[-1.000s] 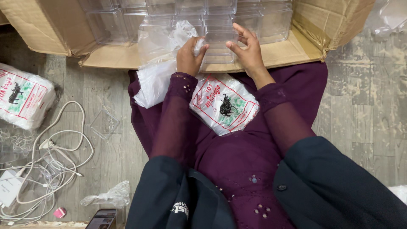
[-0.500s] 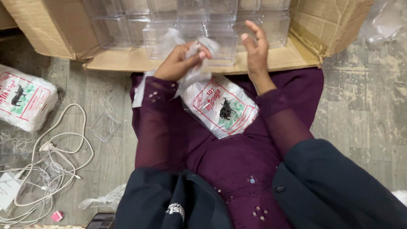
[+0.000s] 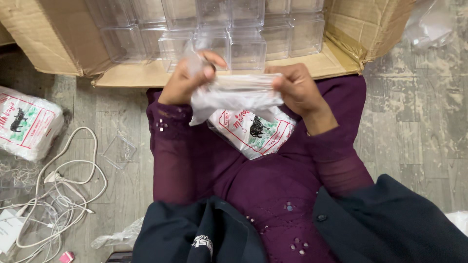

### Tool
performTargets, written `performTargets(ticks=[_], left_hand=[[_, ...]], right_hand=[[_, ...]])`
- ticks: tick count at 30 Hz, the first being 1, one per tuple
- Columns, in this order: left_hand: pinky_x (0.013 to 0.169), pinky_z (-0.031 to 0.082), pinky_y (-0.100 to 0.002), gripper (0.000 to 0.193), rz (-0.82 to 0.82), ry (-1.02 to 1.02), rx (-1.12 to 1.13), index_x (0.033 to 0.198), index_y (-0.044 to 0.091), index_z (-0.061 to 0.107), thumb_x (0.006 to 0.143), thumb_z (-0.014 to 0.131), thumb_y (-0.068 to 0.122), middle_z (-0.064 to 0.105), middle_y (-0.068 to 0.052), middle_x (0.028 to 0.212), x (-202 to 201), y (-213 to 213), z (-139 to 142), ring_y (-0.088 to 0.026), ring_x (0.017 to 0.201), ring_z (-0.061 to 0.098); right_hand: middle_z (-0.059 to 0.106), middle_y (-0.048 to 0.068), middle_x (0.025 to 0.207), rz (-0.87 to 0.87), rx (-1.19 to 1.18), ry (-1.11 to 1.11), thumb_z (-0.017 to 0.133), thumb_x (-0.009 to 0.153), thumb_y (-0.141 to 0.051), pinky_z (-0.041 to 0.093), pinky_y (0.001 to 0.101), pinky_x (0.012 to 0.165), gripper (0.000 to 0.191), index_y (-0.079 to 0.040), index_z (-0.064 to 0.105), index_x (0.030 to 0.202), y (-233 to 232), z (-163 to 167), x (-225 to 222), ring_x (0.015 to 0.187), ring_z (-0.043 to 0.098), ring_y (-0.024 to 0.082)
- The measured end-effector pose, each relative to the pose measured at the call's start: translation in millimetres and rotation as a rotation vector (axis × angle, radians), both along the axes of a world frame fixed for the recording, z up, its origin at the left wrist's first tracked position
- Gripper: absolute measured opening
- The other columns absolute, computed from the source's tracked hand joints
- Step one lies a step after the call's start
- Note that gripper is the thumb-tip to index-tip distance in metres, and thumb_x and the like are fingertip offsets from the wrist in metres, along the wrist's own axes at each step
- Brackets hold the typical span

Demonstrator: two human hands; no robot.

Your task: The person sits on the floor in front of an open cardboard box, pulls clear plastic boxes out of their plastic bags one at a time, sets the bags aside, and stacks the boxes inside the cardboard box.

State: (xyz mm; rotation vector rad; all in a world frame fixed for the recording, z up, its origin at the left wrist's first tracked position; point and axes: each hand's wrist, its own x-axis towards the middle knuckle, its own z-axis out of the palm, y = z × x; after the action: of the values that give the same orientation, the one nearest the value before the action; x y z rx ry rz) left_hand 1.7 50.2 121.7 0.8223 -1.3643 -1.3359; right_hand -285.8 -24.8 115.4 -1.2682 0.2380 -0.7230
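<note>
My left hand (image 3: 187,75) and my right hand (image 3: 297,90) both grip a flat clear plastic piece wrapped in thin crinkled film (image 3: 236,95), held level above my lap. Below it, on my purple dress, lies a clear printed packet (image 3: 253,131) with red lettering and a dark animal picture. Just beyond my hands stands an open cardboard box (image 3: 58,44) filled with several clear plastic boxes (image 3: 246,48).
A second printed packet (image 3: 27,122) lies on the floor at left. White cables (image 3: 58,195) tangle at lower left. A small clear lid (image 3: 119,151) rests on the grey floor beside my knee. Crumpled plastic film (image 3: 429,24) sits at top right.
My hands drew back from the box toward my lap. The left hand brought the filmy wrap along, and the right hand closed on its other end.
</note>
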Motion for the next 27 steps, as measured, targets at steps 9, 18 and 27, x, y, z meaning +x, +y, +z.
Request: performTargets(ticks=[9,18,27], left_hand=[[0.078,0.044,-0.022,0.019,-0.082,-0.146,0.041,0.107,0.005,0.069,0.104,0.07,0.024,0.061,0.007,0.092,-22.9,-32.6,-37.0,-0.004,0.086,0.053],[0.081,0.052,-0.034,0.015,0.448,-0.501,-0.078,0.103,0.006,0.066,0.102,0.073,0.019,0.069,-0.006,0.091,-38.1,-57.9,-77.5,-0.023,0.089,0.067],[0.087,0.051,-0.05,0.032,0.939,-0.794,-0.057,0.12,0.009,0.065,0.089,0.068,0.008,0.07,-0.022,0.112,-50.3,-106.1,-144.1,-0.042,0.104,0.066]], right_hand=[[0.066,0.005,0.088,-0.194,0.419,-0.363,0.067,0.115,-0.034,0.054,0.0295,0.074,0.032,-0.008,0.064,0.098,-22.6,-28.7,3.4,0.078,0.065,0.014],[0.069,0.003,0.095,-0.322,0.533,-0.293,0.067,0.093,-0.014,0.056,0.029,0.08,0.013,-0.006,0.068,0.103,-53.8,-67.2,0.0,0.084,0.067,0.014],[0.064,0.008,0.101,-0.913,-0.809,0.604,0.064,0.093,0.009,0.054,0.031,0.077,0.018,-0.005,0.068,0.104,-96.9,-128.2,41.4,0.086,0.066,0.016]])
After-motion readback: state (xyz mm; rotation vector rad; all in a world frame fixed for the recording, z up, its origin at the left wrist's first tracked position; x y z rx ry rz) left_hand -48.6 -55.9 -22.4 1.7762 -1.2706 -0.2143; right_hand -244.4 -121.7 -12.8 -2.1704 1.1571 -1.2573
